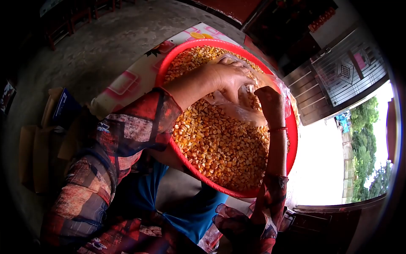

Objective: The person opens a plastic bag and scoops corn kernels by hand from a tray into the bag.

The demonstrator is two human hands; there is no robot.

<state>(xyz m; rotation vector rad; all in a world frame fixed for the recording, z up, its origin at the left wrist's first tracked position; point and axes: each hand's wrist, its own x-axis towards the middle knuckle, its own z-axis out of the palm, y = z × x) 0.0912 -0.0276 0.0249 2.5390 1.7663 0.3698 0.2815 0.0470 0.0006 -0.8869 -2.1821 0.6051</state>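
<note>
Left hand [234, 78] curled, gripping clear plastic bag [249, 116]; right hand [269, 96] bent in at bag's right side, fingers hidden, couldn't tell grip. Bag lay below and between both, long axis unclear, atop corn kernels [220, 146] in red basin [292, 154] on counter [127, 82].

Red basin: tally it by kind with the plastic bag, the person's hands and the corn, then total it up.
Red basin: 1
Plastic bag: 1
Left hand and right hand: 2
Corn kernels: too many to count
Total, kernels left out: 4
</note>
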